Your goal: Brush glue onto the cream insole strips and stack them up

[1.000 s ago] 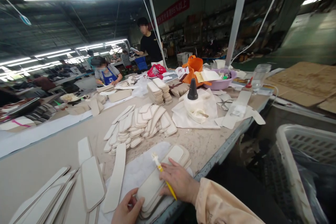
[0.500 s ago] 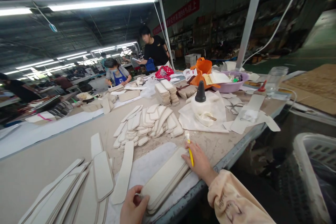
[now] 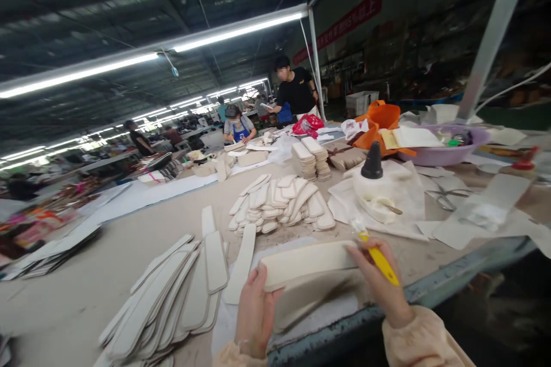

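Cream panel (image 3: 307, 264) is pinched by left hand (image 3: 257, 307) and right hand (image 3: 381, 289), the latter gripping yellow brush (image 3: 384, 265)

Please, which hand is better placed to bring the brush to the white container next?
Probably the right hand: it holds the yellow brush and is nearer the white container, though it also holds the pale piece. The left hand grips that piece's other end.
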A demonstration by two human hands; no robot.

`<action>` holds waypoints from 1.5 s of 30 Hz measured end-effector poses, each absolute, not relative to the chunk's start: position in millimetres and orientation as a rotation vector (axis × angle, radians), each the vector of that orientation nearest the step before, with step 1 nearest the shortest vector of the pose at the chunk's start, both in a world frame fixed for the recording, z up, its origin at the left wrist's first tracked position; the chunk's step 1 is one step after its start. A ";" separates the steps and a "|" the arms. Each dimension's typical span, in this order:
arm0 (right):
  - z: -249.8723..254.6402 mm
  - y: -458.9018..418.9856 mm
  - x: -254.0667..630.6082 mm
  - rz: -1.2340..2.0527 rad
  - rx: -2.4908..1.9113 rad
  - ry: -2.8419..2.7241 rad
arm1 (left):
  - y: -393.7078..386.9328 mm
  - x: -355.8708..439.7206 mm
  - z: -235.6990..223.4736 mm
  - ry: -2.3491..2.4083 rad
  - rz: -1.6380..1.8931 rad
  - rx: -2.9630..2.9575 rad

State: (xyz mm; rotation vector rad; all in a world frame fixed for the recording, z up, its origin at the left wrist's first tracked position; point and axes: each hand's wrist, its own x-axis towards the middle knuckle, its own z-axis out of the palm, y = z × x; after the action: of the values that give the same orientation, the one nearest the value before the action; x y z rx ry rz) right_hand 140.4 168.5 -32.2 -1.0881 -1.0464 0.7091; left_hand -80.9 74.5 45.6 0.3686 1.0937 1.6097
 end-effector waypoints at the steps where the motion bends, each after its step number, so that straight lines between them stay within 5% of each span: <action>1: -30.8 169.3 141.2 0.719 -1.071 -0.993 | 74.4 -78.5 45.3 1.106 1.587 0.343; 45: -13.8 160.6 140.6 0.822 -1.083 -1.141 | 46.8 -83.8 18.9 1.301 1.476 0.309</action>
State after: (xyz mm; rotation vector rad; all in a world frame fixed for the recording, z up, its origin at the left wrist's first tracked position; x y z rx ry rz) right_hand 140.6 160.6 -13.8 -1.0835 -1.1414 0.8221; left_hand -83.8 46.8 18.9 0.3086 1.3007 1.4756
